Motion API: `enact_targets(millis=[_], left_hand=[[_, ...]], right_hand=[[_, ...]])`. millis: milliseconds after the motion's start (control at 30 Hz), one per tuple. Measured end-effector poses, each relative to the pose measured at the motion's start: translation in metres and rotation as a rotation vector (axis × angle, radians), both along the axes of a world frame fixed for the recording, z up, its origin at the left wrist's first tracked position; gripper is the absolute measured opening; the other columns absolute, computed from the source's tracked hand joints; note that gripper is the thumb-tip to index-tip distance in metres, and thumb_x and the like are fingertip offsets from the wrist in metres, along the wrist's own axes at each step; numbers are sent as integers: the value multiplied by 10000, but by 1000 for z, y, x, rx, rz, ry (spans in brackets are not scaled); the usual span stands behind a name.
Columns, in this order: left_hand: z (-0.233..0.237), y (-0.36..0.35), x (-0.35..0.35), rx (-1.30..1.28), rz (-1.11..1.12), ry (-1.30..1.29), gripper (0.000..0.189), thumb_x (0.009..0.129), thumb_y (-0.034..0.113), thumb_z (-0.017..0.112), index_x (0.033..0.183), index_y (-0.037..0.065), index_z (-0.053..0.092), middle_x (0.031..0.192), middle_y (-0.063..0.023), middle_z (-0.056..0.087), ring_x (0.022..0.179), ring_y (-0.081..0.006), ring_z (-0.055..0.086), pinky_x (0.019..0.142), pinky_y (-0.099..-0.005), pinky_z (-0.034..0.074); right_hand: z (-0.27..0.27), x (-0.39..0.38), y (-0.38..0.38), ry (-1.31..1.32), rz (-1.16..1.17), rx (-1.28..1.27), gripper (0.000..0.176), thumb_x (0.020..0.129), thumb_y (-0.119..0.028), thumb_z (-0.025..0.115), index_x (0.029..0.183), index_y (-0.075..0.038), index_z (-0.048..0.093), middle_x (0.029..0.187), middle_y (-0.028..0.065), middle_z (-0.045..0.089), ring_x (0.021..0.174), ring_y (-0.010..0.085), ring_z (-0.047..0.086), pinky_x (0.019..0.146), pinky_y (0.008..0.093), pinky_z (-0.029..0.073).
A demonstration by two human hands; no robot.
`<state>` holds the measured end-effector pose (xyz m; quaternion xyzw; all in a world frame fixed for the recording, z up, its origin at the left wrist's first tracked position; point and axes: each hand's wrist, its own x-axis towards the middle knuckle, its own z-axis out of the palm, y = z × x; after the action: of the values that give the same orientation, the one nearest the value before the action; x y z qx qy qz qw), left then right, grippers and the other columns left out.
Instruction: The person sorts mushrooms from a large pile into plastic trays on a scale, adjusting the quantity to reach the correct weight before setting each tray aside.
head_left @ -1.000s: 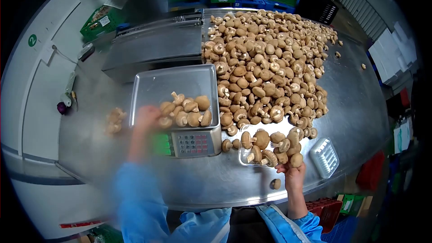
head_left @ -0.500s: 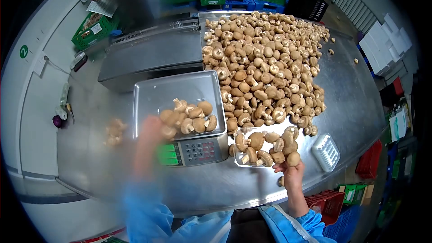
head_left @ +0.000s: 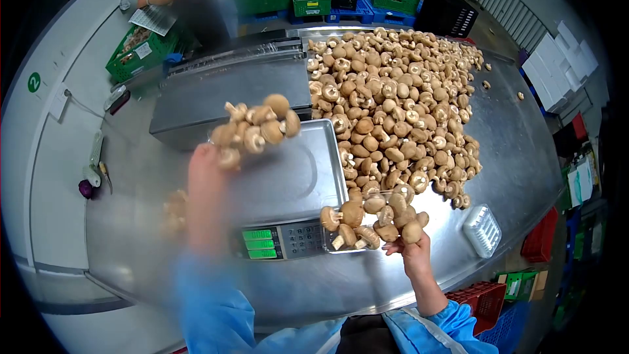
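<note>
My left hand [head_left: 208, 160], smeared by motion, grips the near left side of a clear tray of mushrooms [head_left: 254, 130], held up over the back left of the scale pan [head_left: 288, 187]. The tray itself barely shows under the brown caps and pale stems. My right hand [head_left: 411, 249] has its fingers closed on the right front edge of a second clear tray of mushrooms [head_left: 352, 213]. That tray is slightly raised at the scale's right front corner and covers part of the keypad [head_left: 303, 239]. A green display [head_left: 261, 244] glows on the scale.
A large heap of mushrooms [head_left: 400, 105] covers the steel table behind the trays. An empty clear tray [head_left: 483, 231] lies at right. Blurred mushrooms [head_left: 175, 210] sit left of the scale. A steel machine [head_left: 232, 92] stands behind it; another person [head_left: 190, 0] works at back left.
My left hand has lifted the tray of mushrooms off the scale pan, up and away. My right hand has brought its tray left, towards the scale. The view has shifted slightly.
</note>
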<state>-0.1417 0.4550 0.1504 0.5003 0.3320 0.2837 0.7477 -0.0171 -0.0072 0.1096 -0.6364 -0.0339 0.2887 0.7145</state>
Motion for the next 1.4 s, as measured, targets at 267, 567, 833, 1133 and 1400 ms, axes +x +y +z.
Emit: enact_targets(millis=[267,567,833,1133,1400], left_hand=[[-29,102,35,-141,74,-99,187,1012,113,476,1141,-21,464,1222,-260,572,1054,-449,635,786,-575,585],[-32,54,1,66,393,101,351,980,137,591,1280,-29,517,1251,-161,608,1149,-258,603,907,-386,534],[-60,-16,-66,257,201,209,286,1003,106,558,1264,-6,527,1241,-146,625,1143,-211,606,901,-292,527],[-43,-44,-80,407,213,190,264,1019,102,531,1255,-15,537,1233,-140,625,1143,-175,597,920,-275,510],[-36,-53,-80,437,182,143,258,1016,93,537,1243,-28,538,1227,-153,625,1143,-179,596,925,-282,508]], right_hand=[[1,2,92,43,158,-36,293,1026,-63,439,1293,27,522,1007,140,666,698,223,709,622,309,605],[-7,3,178,87,338,-23,327,1008,16,385,1329,49,437,999,174,657,789,256,722,665,307,625],[21,14,158,-669,512,-547,633,881,57,564,1463,35,316,1097,221,646,804,253,710,709,340,582],[42,3,138,-712,582,-438,686,841,-37,716,1446,-112,402,1344,188,487,792,289,677,736,390,571],[18,1,136,-813,356,-314,295,868,-19,696,1155,-30,625,932,122,653,715,213,655,625,309,546]])
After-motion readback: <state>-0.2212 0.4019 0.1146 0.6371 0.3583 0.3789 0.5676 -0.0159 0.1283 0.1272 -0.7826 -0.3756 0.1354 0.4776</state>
